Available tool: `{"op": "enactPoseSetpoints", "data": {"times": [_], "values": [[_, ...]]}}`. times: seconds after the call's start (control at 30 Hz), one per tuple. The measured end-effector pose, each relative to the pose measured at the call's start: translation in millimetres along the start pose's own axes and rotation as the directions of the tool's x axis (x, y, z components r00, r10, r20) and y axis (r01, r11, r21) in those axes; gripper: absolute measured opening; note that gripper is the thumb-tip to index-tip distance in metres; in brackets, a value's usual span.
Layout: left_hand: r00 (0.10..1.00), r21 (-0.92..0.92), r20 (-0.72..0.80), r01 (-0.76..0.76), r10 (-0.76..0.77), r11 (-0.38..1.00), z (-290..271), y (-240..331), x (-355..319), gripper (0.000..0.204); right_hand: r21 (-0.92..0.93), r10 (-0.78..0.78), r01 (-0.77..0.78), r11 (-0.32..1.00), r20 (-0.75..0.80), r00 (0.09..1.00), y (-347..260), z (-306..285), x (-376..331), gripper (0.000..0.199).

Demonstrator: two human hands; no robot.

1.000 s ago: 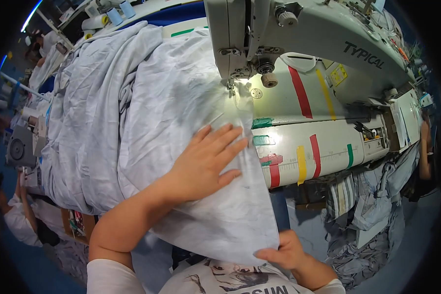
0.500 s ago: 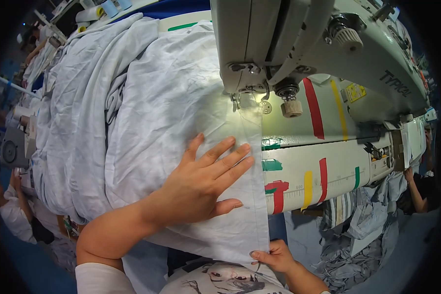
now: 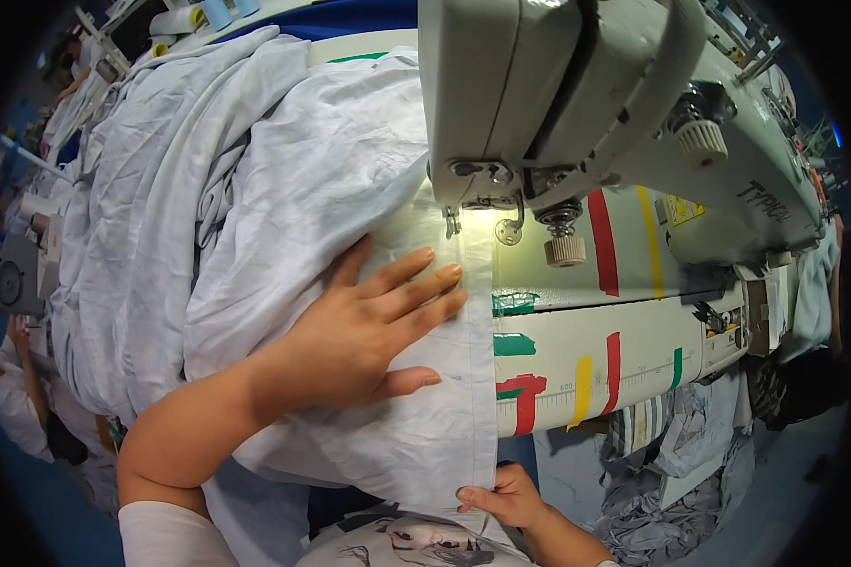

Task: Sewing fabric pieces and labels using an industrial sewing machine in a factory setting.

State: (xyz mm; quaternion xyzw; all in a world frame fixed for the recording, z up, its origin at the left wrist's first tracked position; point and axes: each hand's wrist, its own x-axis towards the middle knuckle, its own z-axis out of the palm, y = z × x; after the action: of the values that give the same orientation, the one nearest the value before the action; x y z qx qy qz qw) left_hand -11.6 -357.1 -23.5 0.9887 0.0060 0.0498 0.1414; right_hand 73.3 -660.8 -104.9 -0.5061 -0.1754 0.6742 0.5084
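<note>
While under the needle, pale fabric (image 3: 284,227) beneath flat, spread left hand (image 3: 369,331), hem pinched by right hand (image 3: 501,496).

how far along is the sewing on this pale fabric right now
Done: cannot tell; fabric is bunched left of the needle. In hand: left hand presses it flat by the hem, right hand pinches the near edge. Left: the hem from needle to right hand.

Coloured tape strips (image 3: 603,241) on the machine bed, fabric scraps (image 3: 671,472) on the floor, thread cones (image 3: 219,11)
</note>
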Motion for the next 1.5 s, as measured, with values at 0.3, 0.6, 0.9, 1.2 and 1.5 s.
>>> {"op": "enactPoseSetpoints", "data": {"times": [0.3,0.6,0.9,1.2,1.5], "values": [[0.998,-0.084,0.05,-0.04,0.044,0.996,0,3,3,0.071,-0.017,-0.075,0.074,0.997,-0.048,0.996,-14,0,7,0.013],[0.995,-0.087,0.045,-0.082,0.086,0.993,-1,-26,12,0.073,-0.012,-0.094,0.093,0.996,-0.087,0.992,-26,11,17,0.019],[0.99,-0.12,0.079,-0.104,0.114,0.987,-2,-15,5,0.071,0.065,-0.088,0.104,0.992,-0.203,0.975,-41,29,17,0.018],[0.992,-0.111,0.094,-0.079,0.09,0.991,-2,-33,5,0.074,-0.061,-0.054,0.043,0.997,-0.196,0.979,-15,39,25,0.018],[0.918,-0.154,-0.069,0.376,-0.39,0.914,-14,24,-106,0.068,0.117,-0.157,0.165,0.979,-0.079,0.984,-5,24,67,0.07]]}}
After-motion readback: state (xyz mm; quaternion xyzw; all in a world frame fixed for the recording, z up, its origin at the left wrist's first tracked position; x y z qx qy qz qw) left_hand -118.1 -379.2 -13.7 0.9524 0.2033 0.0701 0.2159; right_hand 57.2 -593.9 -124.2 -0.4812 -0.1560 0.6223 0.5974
